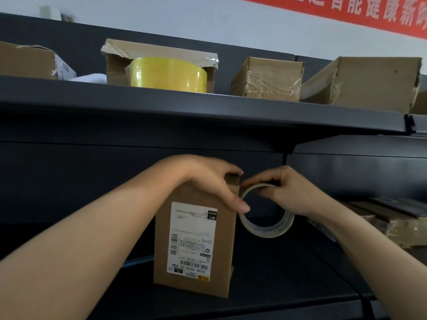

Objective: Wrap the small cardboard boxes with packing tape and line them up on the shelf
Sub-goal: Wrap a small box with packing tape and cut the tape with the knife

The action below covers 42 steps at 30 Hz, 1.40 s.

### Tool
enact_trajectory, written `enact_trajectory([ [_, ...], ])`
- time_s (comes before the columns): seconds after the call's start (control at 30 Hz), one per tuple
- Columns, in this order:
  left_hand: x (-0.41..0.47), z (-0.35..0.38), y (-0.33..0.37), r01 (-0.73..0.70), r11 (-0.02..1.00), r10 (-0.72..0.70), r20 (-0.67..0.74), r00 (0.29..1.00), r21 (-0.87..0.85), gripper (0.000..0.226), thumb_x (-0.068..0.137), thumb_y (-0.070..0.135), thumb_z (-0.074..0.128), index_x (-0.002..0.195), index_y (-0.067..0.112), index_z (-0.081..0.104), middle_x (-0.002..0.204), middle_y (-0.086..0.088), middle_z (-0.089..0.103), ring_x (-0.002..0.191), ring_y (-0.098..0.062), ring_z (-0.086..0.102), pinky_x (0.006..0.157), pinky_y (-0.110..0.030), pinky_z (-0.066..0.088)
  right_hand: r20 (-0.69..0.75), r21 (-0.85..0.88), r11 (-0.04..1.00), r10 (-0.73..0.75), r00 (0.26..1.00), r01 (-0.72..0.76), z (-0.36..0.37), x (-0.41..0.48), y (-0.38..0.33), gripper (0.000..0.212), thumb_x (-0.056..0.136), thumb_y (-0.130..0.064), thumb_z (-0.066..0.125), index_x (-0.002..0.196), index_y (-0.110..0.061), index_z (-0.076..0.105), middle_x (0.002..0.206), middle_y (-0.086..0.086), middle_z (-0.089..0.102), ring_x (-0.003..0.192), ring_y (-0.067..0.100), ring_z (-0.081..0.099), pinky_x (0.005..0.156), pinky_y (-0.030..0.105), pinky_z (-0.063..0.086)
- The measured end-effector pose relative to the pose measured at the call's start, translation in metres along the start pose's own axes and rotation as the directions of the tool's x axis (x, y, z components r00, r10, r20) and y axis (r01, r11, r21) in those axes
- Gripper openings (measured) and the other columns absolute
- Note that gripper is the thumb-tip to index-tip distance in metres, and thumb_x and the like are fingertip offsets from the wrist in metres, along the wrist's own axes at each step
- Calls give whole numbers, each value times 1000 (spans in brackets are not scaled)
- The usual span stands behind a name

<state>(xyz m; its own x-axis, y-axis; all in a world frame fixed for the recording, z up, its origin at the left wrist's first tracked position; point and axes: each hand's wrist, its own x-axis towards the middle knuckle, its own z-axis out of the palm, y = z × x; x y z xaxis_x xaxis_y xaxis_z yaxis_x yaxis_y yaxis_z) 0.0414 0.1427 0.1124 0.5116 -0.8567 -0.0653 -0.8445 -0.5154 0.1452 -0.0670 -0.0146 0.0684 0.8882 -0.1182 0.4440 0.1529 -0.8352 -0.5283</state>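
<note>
A small cardboard box (pixel 194 239) with a white shipping label stands on end on the dark lower shelf (pixel 277 285). My left hand (pixel 215 181) grips its top edge from above, thumb down the right side. My right hand (pixel 284 188) holds a nearly used-up roll of clear packing tape (pixel 265 227) right beside the box's upper right corner, fingers pinching the roll's top. On the upper shelf (pixel 208 107) several taped boxes stand in a row, among them a taped box (pixel 268 79) and a larger one (pixel 362 82).
A fat yellow tape roll (pixel 168 75) sits in front of a torn open box (pixel 159 54) on the upper shelf. More flat cardboard packages (pixel 392 225) lie at the right of the lower shelf. A red banner (pixel 369 12) hangs on the wall.
</note>
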Motion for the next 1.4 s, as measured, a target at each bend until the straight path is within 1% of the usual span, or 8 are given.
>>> enact_trajectory([
  [0.13, -2, 1, -5, -110, 975, 88, -119, 989, -191, 104, 52, 65, 76, 143, 35, 33, 141, 12, 41, 125, -10, 42, 102, -29, 38, -63, 164, 986, 2, 998, 8, -10, -5, 5, 41, 87, -6, 62, 110, -38, 67, 94, -10, 71, 79, -4, 62, 74, 12, 46],
  [0.23, -9, 1, -7, -187, 903, 89, -259, 962, -387, 100, 48, 65, 81, 136, 40, 41, 132, 14, 49, 117, -8, 50, 95, -28, 42, -189, 377, 925, 33, 981, 42, -21, -5, -2, 37, 84, -2, 65, 106, -32, 66, 84, 0, 66, 71, 8, 59, 63, 15, 48],
  [0.37, -18, 13, -15, -354, 605, 8, -439, 898, -713, 85, 40, 55, 78, 121, 43, 55, 119, 3, 64, 106, -17, 64, 92, -36, 51, -300, 593, 791, 41, 953, 153, -33, -5, -22, 21, 81, 4, 66, 92, -14, 63, 65, -6, 65, 57, 6, 61, 54, 18, 49],
  [0.53, -18, 70, -32, -419, 366, -45, -466, 884, -831, 90, 37, 49, 88, 121, 37, 56, 118, -3, 66, 101, -19, 67, 79, -32, 56, -126, 661, 748, 31, 992, 61, -15, 0, -35, 40, 79, 5, 67, 113, -14, 62, 72, -2, 68, 60, 14, 62, 63, 26, 58],
  [0.67, -21, 104, -58, -416, 251, -133, -457, 879, -874, 96, 32, 58, 89, 120, 38, 56, 115, 3, 68, 105, -16, 66, 81, -30, 53, 20, 635, 772, 26, 999, -33, 14, 13, -36, 43, 81, 2, 67, 120, -16, 59, 67, -10, 68, 55, 4, 63, 59, 23, 54],
  [1.0, -29, 140, -94, -367, 238, -180, -412, 893, -899, 104, 36, 62, 87, 129, 35, 50, 129, 4, 60, 112, -19, 62, 90, -35, 51, 77, 99, 994, 32, 997, -40, 26, 48, -42, 34, 88, -5, 57, 104, -33, 69, 57, -23, 58, 52, -8, 53, 60, 17, 36],
  [1.2, -30, 142, -94, -380, 280, -164, -434, 886, -882, 104, 35, 67, 85, 127, 36, 50, 127, 9, 60, 109, -15, 63, 83, -28, 53, 73, -312, 949, -20, 997, 42, -4, 35, -36, 37, 85, -7, 60, 100, -39, 69, 97, -9, 70, 90, 9, 63, 86, 23, 49],
  [1.4, -31, 147, -96, -386, 278, -149, -437, 887, -880, 100, 35, 64, 86, 125, 40, 50, 127, 6, 58, 107, -17, 64, 81, -30, 54, 72, -486, 867, -82, 994, 107, -13, 18, -28, 43, 91, -7, 53, 120, -38, 63, 122, -9, 64, 110, 12, 58, 91, 20, 41],
])
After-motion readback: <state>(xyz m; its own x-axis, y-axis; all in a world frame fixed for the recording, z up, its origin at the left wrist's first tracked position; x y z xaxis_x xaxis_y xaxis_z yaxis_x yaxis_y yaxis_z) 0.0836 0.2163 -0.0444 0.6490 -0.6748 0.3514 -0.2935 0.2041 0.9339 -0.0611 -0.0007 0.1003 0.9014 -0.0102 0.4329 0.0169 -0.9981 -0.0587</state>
